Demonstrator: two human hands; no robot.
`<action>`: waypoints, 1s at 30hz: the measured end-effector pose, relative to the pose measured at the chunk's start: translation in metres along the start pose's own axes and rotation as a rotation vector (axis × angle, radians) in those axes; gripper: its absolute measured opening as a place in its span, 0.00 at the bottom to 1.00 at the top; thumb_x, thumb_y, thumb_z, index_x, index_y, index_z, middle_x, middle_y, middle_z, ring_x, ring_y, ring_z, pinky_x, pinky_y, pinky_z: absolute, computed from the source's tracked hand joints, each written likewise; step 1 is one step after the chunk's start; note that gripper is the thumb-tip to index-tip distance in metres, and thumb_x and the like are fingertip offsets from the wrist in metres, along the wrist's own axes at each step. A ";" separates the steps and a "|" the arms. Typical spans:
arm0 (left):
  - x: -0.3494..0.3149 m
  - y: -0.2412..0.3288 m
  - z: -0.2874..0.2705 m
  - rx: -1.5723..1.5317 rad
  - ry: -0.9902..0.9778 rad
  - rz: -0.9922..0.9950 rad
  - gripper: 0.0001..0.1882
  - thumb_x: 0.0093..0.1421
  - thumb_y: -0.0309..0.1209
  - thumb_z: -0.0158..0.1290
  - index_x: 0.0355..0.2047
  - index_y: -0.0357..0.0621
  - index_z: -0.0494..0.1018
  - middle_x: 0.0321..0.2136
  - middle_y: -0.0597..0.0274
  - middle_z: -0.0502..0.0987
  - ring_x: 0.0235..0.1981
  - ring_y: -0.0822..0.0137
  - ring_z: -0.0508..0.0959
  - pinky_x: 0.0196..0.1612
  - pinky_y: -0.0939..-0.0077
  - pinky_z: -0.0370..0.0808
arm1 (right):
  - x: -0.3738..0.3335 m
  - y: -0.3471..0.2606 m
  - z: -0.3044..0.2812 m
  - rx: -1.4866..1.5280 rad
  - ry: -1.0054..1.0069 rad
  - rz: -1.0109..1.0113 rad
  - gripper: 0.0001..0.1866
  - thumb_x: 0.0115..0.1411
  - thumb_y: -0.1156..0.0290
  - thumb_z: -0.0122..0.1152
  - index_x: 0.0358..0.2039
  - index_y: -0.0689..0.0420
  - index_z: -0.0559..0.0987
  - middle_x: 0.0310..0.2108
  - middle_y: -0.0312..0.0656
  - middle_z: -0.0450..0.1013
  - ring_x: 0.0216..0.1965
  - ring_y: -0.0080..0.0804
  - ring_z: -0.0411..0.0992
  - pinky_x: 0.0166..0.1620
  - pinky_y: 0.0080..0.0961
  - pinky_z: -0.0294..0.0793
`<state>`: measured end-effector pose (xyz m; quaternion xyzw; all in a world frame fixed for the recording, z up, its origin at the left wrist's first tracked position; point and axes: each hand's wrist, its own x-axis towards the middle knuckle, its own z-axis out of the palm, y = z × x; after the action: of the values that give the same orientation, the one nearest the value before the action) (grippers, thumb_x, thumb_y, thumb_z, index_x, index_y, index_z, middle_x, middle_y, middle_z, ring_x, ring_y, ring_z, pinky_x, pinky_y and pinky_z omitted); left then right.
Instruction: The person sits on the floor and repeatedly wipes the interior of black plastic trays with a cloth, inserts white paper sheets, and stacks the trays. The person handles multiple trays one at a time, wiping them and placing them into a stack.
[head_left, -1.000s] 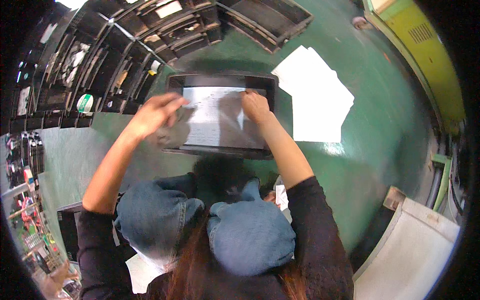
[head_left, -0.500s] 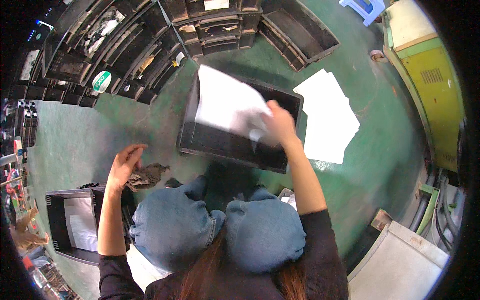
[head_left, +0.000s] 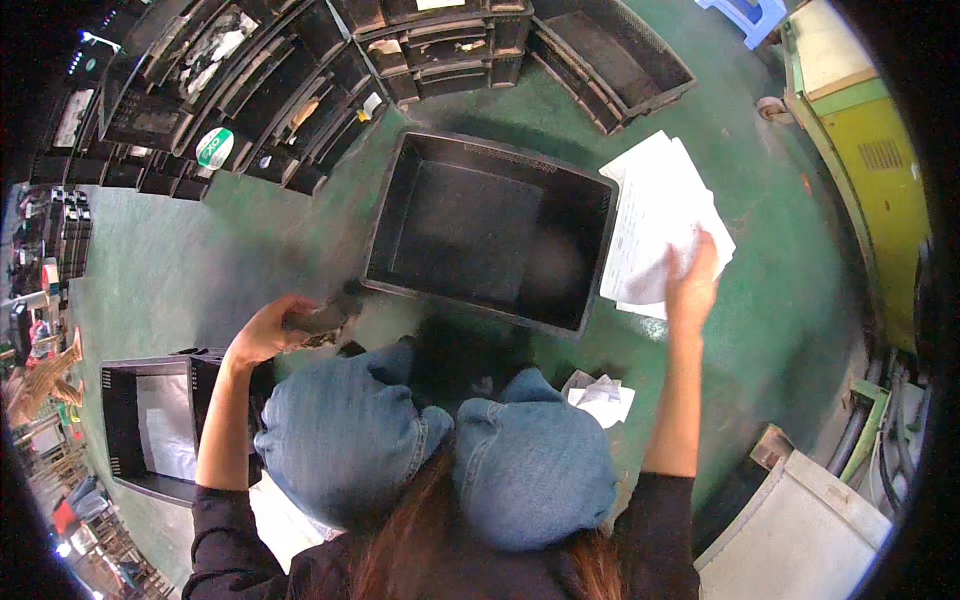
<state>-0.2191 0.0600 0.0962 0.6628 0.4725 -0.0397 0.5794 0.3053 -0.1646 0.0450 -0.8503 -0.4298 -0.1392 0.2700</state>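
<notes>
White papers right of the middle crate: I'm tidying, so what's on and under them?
The right hand is over the white papers, apparently touching. Green floor shows around them; what's beneath is covered.

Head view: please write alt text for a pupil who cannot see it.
A person's right hand touches white papers spread on a green floor, right of an open black crate; the left hand is at a crumpled dark cloth. More black crates stand beyond.

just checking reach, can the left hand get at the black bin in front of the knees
Probably yes: the left hand is near the black bin, whose open top looks unobstructed; only the dark cloth at that hand might hinder.
</notes>
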 end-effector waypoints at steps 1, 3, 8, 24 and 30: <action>0.002 0.000 0.001 0.049 -0.010 -0.006 0.19 0.48 0.23 0.58 0.43 0.40 0.73 0.31 0.61 0.76 0.34 0.70 0.74 0.37 0.74 0.72 | -0.018 -0.034 -0.001 0.191 -0.143 -0.016 0.31 0.48 0.68 0.67 0.52 0.59 0.67 0.47 0.51 0.68 0.48 0.48 0.67 0.53 0.37 0.65; 0.006 0.001 0.001 0.244 -0.021 -0.058 0.14 0.50 0.23 0.56 0.40 0.39 0.75 0.30 0.57 0.77 0.33 0.68 0.76 0.37 0.73 0.72 | -0.056 -0.090 -0.003 0.373 -0.557 -0.264 0.27 0.49 0.61 0.66 0.49 0.54 0.71 0.50 0.49 0.67 0.53 0.47 0.65 0.54 0.37 0.66; 0.006 0.003 -0.002 0.586 0.019 -0.136 0.08 0.54 0.29 0.53 0.33 0.41 0.77 0.26 0.50 0.78 0.30 0.58 0.79 0.36 0.69 0.73 | -0.089 -0.135 0.005 0.201 -0.611 -0.073 0.13 0.58 0.58 0.56 0.31 0.55 0.73 0.28 0.45 0.72 0.30 0.45 0.73 0.31 0.38 0.72; 0.005 -0.019 -0.003 0.657 0.174 -0.025 0.12 0.58 0.37 0.51 0.38 0.46 0.75 0.32 0.50 0.77 0.36 0.51 0.77 0.41 0.66 0.74 | -0.066 -0.120 -0.025 0.243 -0.442 -0.124 0.15 0.58 0.54 0.56 0.28 0.54 0.76 0.19 0.49 0.70 0.20 0.45 0.71 0.26 0.37 0.68; -0.005 0.022 -0.010 -0.178 0.563 0.385 0.10 0.62 0.33 0.51 0.36 0.39 0.75 0.29 0.63 0.77 0.33 0.76 0.73 0.39 0.78 0.70 | -0.023 -0.082 -0.041 1.067 -0.460 1.023 0.28 0.63 0.49 0.44 0.41 0.66 0.75 0.37 0.46 0.75 0.36 0.34 0.73 0.41 0.27 0.72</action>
<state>-0.2121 0.0674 0.1182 0.6719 0.4815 0.2959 0.4787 0.2256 -0.1632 0.0956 -0.7052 -0.0378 0.4091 0.5778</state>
